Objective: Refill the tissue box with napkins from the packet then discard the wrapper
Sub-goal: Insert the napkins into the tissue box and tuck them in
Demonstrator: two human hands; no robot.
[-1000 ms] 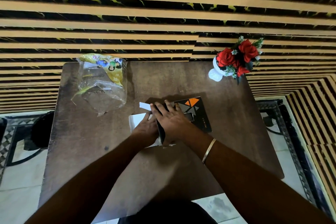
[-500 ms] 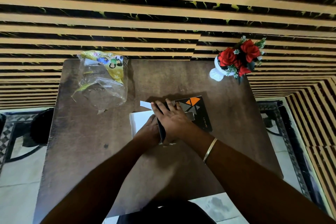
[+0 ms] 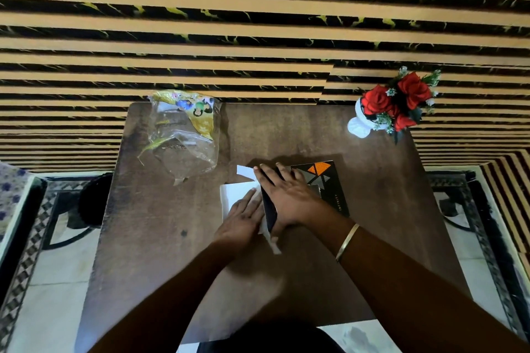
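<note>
A black tissue box (image 3: 329, 180) with an orange triangle print lies flat at the table's middle, its left end open. A stack of white napkins (image 3: 233, 195) sticks out of that end. My left hand (image 3: 243, 223) presses flat on the stack with straight fingers. My right hand (image 3: 286, 195) grips the box's open end, fingers over the top and the black end flap beside the palm; its thumb is hidden. White flaps show at the far and near sides of the opening. The clear plastic wrapper (image 3: 183, 135) with a yellow printed top lies crumpled at the far left.
A brown wooden table (image 3: 172, 252) stands against a striped black-and-tan wall. A white vase with red roses (image 3: 393, 106) is at the table's far right corner. Tiled floor with patterned borders runs on both sides; a dark round object sits on the floor at left.
Both hands stay at the box's open end. My left hand has shifted slightly on the napkin stack. The wrapper and vase have not moved.
</note>
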